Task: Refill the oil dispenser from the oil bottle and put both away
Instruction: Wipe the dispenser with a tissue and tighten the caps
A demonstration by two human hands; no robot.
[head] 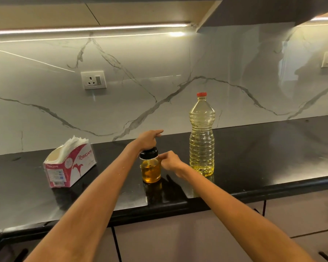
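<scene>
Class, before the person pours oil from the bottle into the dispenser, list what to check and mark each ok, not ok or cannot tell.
1. Oil dispenser upright on countertop: ok.
2. Dispenser's black lid off: not ok, left hand is on it.
3. Right hand steadying the dispenser: ok, fingers at its neck.
4. Oil bottle within reach, upright: ok.
5. Bottle's red cap removed: not ok.
6. Tissue box nearby for spills: ok.
</scene>
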